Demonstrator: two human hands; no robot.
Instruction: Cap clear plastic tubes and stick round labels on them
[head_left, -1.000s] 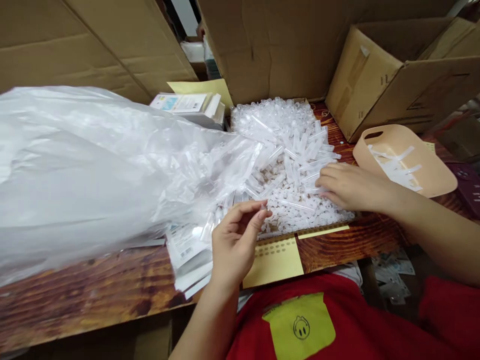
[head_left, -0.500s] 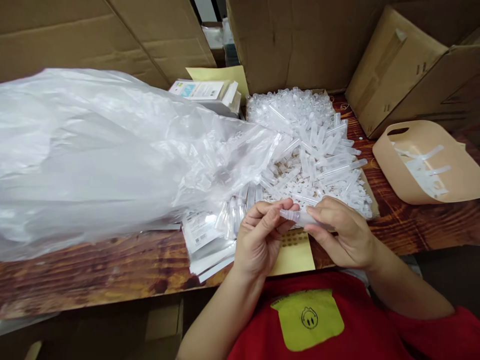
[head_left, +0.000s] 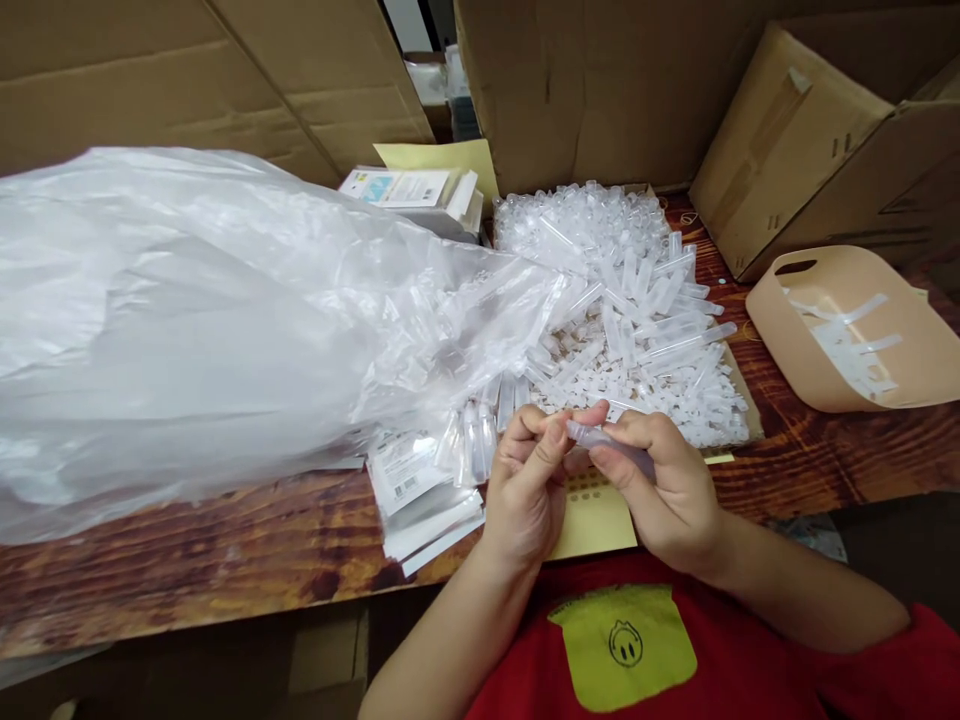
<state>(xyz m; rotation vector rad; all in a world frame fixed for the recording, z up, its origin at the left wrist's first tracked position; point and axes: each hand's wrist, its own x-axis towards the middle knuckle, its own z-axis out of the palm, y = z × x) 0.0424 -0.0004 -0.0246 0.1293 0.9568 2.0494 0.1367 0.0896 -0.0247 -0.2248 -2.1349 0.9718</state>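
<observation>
My right hand (head_left: 667, 485) grips a clear plastic tube (head_left: 609, 445) lying sideways near the table's front edge. My left hand (head_left: 529, 480) meets it at the tube's left end, fingertips pinched there on something too small to make out. Just behind both hands lies a heap of clear plastic tubes and small caps (head_left: 622, 300) on a flat cardboard sheet (head_left: 752, 420). A yellow paper sheet (head_left: 592, 515) sits under my hands.
A big crumpled clear plastic bag (head_left: 195, 310) covers the table's left half. White labelled packets (head_left: 420, 495) are stacked left of my hands, more packets (head_left: 420, 190) at the back. A beige bin (head_left: 847, 330) with several tubes stands at right. Cardboard boxes (head_left: 810, 140) line the back.
My right hand took a tube from the heap and carried it to my left hand. Both hands have since closed in tighter on the tube's left end.
</observation>
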